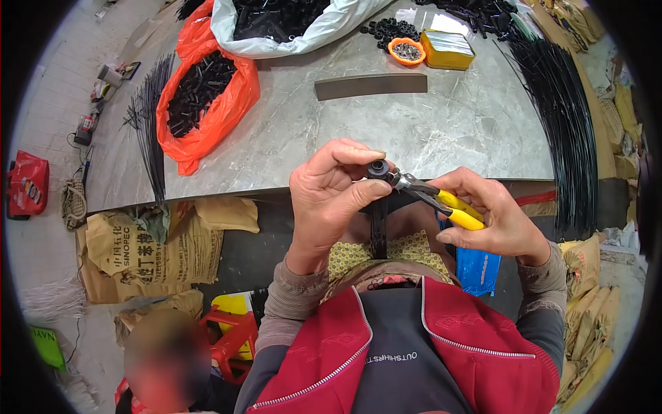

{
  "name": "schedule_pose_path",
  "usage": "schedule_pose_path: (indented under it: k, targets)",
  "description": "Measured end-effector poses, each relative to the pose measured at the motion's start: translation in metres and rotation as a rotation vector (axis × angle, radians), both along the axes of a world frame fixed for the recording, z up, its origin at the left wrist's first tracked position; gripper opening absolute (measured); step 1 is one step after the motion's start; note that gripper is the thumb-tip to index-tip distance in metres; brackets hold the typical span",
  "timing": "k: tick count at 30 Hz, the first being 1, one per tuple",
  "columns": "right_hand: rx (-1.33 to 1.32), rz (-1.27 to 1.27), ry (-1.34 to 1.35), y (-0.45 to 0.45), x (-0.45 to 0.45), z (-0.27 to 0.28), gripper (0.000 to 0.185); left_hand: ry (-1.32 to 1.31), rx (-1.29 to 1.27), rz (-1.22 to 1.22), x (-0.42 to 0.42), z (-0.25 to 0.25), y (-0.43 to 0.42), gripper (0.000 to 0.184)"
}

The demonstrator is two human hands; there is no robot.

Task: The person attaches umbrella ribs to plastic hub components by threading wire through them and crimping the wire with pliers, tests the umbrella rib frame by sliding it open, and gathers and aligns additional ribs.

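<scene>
Between the thumb and fingers of my left hand (331, 196) is a small round black plastic part (377, 168) with a hole in its middle. Black strips (378, 228) hang down below it toward my lap. My right hand (486, 210) is wrapped round yellow-handled pliers (452, 207). The metal jaws of the pliers touch the right side of the round part, where a small shiny metal piece seems to sit; its shape is too small to make out. Both hands are just in front of the table's near edge.
The grey table (289, 131) bears an orange bag (252, 86) and a white sack (296, 48) of black parts, a dark curved bar (372, 85), an orange bowl (407, 52) of metal bits, a yellow box (448, 50) and long black strips (562, 124). Another person (162, 359) is at lower left.
</scene>
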State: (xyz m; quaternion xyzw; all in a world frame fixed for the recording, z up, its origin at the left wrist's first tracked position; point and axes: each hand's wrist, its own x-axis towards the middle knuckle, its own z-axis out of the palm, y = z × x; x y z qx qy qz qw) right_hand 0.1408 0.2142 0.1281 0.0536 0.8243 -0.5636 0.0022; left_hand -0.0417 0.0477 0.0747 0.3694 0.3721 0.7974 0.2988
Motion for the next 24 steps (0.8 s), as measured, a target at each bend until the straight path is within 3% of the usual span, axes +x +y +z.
schedule_pose_path:
  k: [1, 4, 10, 16, 24]
  targets:
    - [-0.038, 0.011, -0.015, 0.0, 0.0, -0.002, 0.058, 0.008, -0.001, 0.011, 0.001, 0.0, 0.0, 0.031]
    - [0.287, 0.072, 0.113, -0.002, -0.002, -0.01, 0.059, 0.027, -0.006, 0.04, 0.004, 0.0, 0.0, 0.031]
    - [0.428, 0.144, 0.173, -0.005, -0.006, -0.001, 0.069, -0.002, -0.054, 0.095, 0.012, 0.005, -0.002, 0.03]
    - [0.588, 0.168, 0.19, -0.001, -0.004, 0.008, 0.065, 0.004, -0.067, 0.093, 0.014, 0.004, -0.003, 0.031]
    - [0.483, 0.127, 0.078, -0.003, -0.008, 0.012, 0.055, -0.002, -0.05, 0.102, 0.014, 0.003, -0.002, 0.031]
